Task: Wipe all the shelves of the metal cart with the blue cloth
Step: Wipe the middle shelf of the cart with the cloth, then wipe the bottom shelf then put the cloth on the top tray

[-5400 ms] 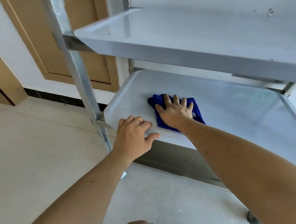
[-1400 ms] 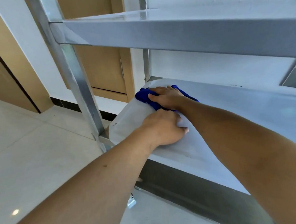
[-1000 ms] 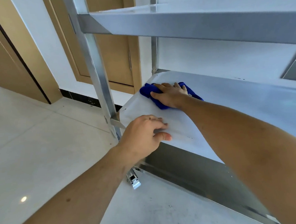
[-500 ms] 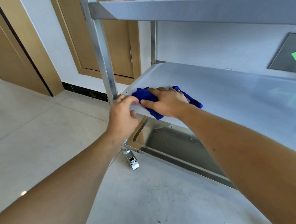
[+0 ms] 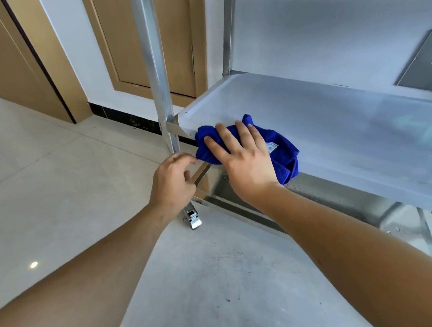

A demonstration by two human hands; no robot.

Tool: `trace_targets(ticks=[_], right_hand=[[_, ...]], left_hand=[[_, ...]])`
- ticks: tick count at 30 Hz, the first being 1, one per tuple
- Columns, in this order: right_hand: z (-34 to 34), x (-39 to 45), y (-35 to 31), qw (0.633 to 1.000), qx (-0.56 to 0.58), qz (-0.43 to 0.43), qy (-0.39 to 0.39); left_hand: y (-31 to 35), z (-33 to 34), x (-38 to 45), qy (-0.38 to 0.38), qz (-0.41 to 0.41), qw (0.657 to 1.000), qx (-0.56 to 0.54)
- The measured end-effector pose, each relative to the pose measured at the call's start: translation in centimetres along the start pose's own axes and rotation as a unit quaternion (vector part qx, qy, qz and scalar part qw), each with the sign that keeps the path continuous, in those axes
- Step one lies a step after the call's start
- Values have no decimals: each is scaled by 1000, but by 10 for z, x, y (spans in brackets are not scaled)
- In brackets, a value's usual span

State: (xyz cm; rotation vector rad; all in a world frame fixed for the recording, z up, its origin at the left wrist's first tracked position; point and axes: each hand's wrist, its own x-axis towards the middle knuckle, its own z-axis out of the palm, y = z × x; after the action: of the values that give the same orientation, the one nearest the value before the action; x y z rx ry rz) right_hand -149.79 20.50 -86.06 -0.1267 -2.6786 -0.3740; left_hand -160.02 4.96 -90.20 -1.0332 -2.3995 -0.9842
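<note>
Pressing flat with spread fingers, the right hand (image 5: 245, 159) pins the blue cloth (image 5: 282, 149) against the front left corner of the middle shelf (image 5: 334, 130) of the metal cart (image 5: 153, 66); it covers the cloth rather than gripping it. The left hand (image 5: 173, 183) hangs just beside it, off the shelf edge, fingers loosely curled and holding nothing.

The cloth looks soft, light and limp. It bunches under the palm and droops over the front edge, so a broad flat palm or a gathered fistful would likely control it best; a pinch at one corner would let it trail.

The top shelf is cut off above the hands. The bottom shelf (image 5: 325, 197) below the right forearm shows only partly, with specks that may be droplets.
</note>
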Motion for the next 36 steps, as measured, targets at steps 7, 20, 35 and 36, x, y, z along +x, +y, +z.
trace_targets(ticks=[7, 20, 35, 36], right_hand=[[47, -38, -28, 991, 111, -33, 64], [126, -56, -14, 966, 170, 193, -40], [229, 4, -1, 914, 151, 221, -307], [235, 9, 7, 913, 141, 229, -307]], left_hand=[[-19, 10, -20, -52, -29, 998, 0], [-56, 60, -46, -142, -72, 987, -20], [-34, 178, -13, -128, -87, 988, 4], [-29, 187, -10, -125, -92, 988, -12]])
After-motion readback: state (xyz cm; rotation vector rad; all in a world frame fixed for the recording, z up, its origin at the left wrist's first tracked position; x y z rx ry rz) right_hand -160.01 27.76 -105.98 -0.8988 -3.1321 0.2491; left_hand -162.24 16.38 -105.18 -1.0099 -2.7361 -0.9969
